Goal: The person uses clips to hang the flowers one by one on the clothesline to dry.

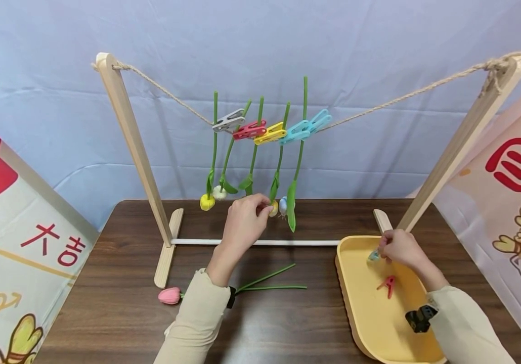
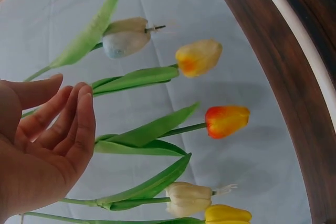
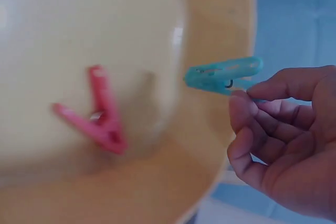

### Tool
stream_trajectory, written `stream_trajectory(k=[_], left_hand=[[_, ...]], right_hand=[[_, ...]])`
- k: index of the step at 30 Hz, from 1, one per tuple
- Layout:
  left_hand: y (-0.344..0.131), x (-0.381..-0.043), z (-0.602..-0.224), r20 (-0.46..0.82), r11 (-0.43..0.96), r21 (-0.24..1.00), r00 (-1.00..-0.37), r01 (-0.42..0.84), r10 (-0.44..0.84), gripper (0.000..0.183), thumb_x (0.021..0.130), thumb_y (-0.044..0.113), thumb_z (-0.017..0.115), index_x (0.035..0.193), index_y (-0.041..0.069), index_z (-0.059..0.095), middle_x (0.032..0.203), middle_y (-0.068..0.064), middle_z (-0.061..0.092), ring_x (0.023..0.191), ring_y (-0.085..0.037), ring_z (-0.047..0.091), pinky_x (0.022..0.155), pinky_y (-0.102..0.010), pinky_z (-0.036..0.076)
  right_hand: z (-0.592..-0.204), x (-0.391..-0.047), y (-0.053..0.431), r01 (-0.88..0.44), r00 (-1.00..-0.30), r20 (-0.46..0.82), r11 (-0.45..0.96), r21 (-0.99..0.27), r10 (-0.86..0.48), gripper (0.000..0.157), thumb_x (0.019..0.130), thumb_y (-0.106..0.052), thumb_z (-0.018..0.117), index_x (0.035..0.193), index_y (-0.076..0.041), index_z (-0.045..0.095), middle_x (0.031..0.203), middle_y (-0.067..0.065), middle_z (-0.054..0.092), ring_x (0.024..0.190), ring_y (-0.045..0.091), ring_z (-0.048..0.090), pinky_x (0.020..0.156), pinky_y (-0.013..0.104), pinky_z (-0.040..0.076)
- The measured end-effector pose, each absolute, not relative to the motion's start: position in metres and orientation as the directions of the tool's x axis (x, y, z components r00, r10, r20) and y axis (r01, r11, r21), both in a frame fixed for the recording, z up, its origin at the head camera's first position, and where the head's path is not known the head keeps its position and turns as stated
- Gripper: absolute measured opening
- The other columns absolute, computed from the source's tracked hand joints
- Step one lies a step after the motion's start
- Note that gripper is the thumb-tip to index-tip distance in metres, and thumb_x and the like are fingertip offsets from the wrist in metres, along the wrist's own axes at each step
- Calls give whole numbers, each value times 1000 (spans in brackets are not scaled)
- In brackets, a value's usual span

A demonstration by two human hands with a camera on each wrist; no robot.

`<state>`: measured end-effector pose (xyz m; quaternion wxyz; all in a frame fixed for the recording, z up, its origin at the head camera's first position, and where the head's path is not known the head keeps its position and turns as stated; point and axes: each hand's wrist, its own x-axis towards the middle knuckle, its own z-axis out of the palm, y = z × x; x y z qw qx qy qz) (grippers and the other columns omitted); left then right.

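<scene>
Basically: teal peg (image 3: 210, 77) in right hand (image 3: 299, 129), five tulips (image 1: 207, 202) hung head-down

Teal peg is over the yellow tray (image 1: 367, 313), near its far edge; nose points away from the fingers, long axis roughly crosswise in the right wrist view. Right hand pinches it by the handle end, thumb against fingers. Left hand (image 1: 245, 217) is half-curled beside the fourth tulip from left, small gap between thumb and fingertips, nothing gripped.

Hung tulips: near-vertical, slight lean, stem ends up. Pink tulip (image 1: 169, 296) lies flat, head left; two stem ends (image 1: 278, 288) show to the right, middle hidden by the arm.

Counts: five hung pegs (image 1: 250, 130) (one grey, one red, one yellow, two light blue), one loose red peg (image 1: 390, 286) in the tray, two wooden posts (image 1: 128, 141), one rope (image 1: 165, 92), one white crossbar (image 1: 301, 242).

Tabletop (image 1: 297, 323) is dark brown wood grain. Pale blue cloth (image 1: 260, 40) behind, printed panels (image 1: 499, 222) at both sides.
</scene>
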<state>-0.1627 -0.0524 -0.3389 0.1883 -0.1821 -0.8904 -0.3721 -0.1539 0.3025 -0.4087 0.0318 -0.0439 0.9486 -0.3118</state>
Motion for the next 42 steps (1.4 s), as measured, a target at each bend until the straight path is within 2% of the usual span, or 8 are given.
stream_trajectory(k=[3,9,18,21,27,34,38,42], left_hand=[[-52,-162,-339,463,656,595,-866,463,192,7,85,8,66,88,3,70,78,-5,67,70,-19,63,67,-37,49],[-49,-158,-339,425,648,599,-873,471,242,8,87,10,65,90,4,70,79,-4,67,69,-16,61,66,-33,48],[-32,-148,-340,357,667,521,-846,532,396,12,86,13,67,96,6,69,83,-2,65,71,-13,60,63,-25,48],[-25,-145,-340,337,665,494,-828,561,448,13,86,15,67,96,7,70,79,0,64,68,-11,58,62,-24,46],[-18,-140,-339,321,658,470,-808,589,494,11,85,14,68,95,9,70,85,0,66,72,-11,59,64,-25,47],[-20,-138,-339,324,660,440,-794,608,515,4,86,12,67,87,9,70,82,1,65,73,-13,60,66,-26,48],[-23,-139,-339,356,657,432,-786,618,505,5,85,10,68,86,9,72,82,1,67,72,-13,61,66,-27,49],[-27,-140,-339,398,649,428,-776,628,489,6,83,6,68,85,9,73,81,0,68,71,-14,62,64,-28,49]], right_hand=[[-394,-155,300,-60,-994,-30,759,-649,-104,8,75,5,57,68,1,55,60,7,59,51,23,59,48,28,46],[-363,-155,283,-130,-982,12,631,-765,-187,6,85,5,57,81,10,58,67,12,63,57,18,61,56,28,51],[-331,-149,235,-236,-946,79,499,-834,-315,4,85,5,60,84,9,59,72,11,66,66,19,64,62,30,52],[-325,-147,221,-267,-931,101,464,-845,-352,4,86,4,59,83,8,60,74,12,66,67,18,65,63,30,53],[-321,-145,202,-313,-907,134,424,-850,-400,5,87,2,59,83,4,62,75,12,67,66,17,65,62,31,54],[-324,-144,196,-332,-890,161,367,-869,-426,3,87,5,59,85,6,61,76,15,66,67,19,66,62,30,54],[-323,-142,197,-369,-880,184,386,-846,-438,10,89,-3,61,95,5,64,78,11,67,69,19,65,64,29,53],[-322,-139,198,-428,-855,226,391,-815,-466,23,83,-3,68,105,3,62,87,10,65,74,15,62,63,25,51]])
